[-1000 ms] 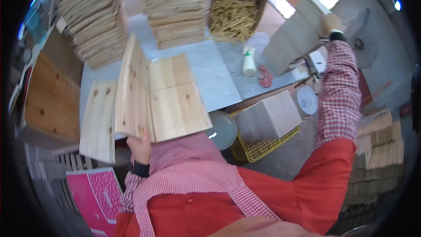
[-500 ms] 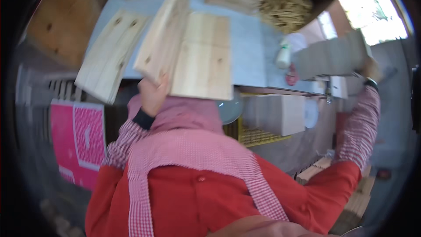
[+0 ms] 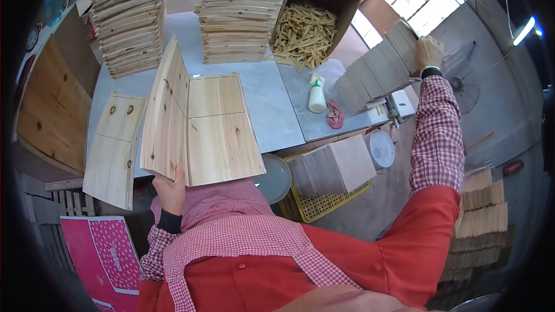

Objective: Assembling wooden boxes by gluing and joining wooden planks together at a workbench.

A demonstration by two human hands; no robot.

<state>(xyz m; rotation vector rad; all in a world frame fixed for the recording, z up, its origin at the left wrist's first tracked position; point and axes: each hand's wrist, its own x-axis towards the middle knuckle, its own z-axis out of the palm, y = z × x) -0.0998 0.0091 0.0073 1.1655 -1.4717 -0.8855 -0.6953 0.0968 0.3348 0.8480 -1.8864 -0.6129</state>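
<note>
My left hand is closed on the lower edge of a pale knotty wooden board, which stands tilted on its edge. Against it on the right, a second wooden board lies face up and overhangs the table's front edge. Another wooden board lies left of the held one. At the far right my right hand is bent over the back end of a leaning row of thin grey panels, its fingers curled at a panel's edge. The fingertips are partly hidden.
Two tall stacks of wooden boards, a left one and a right one, stand behind. An open box of wood strips, a white bottle and a pink cloth are on the table. A yellow crate sits below.
The view has turned and sharpened. My right hand has moved from the near end of the grey panels to their far end. The left hand still holds its board.
</note>
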